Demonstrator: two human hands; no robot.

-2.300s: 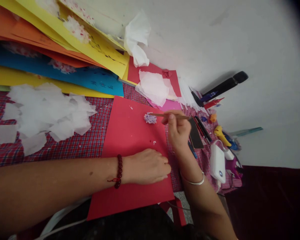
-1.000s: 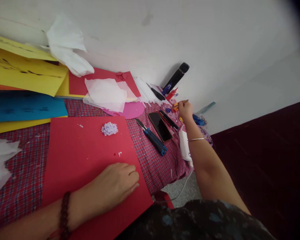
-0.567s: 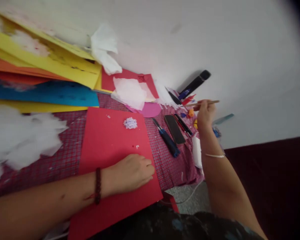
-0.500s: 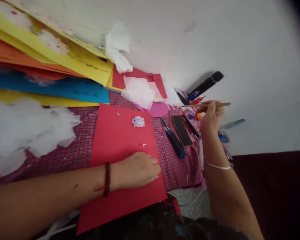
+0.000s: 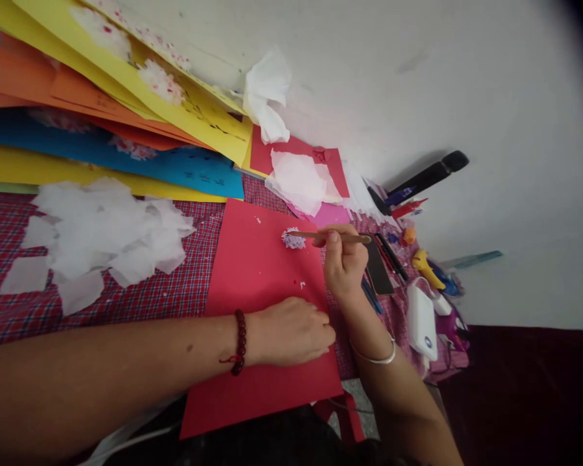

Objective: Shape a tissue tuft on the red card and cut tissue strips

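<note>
Paper (image 5: 262, 278), a big red sheet, sits mid-scene in the head cam view, on a checked cloth (image 5: 175, 298). Toward its far right edge there's a little lilac-and-white puff (image 5: 294, 242), kinda crumbly looking, with a couple of loose specks nearer and to the left.

Right hand (image 5: 342, 259) comes in from the near right with fingers pinched around a thin brown stick (image 5: 352, 239). The stick points left and its tip is right at the puff; can't quite tell if it's pressing in or just over it.

Left hand (image 5: 291, 331) rests back-up on the near part of the sheet, fingers loosely curled. The palm's hidden, so I can't tell if there's anything under there.

Off to the left is a messy pile of white tissue squares (image 5: 111, 226), with a stack of coloured sheets (image 5: 175, 169) beyond it at the far left. Over on the right, a dark phone (image 5: 379, 272) lies just past the right hand, and a white box (image 5: 422, 323) is farther right.
</note>
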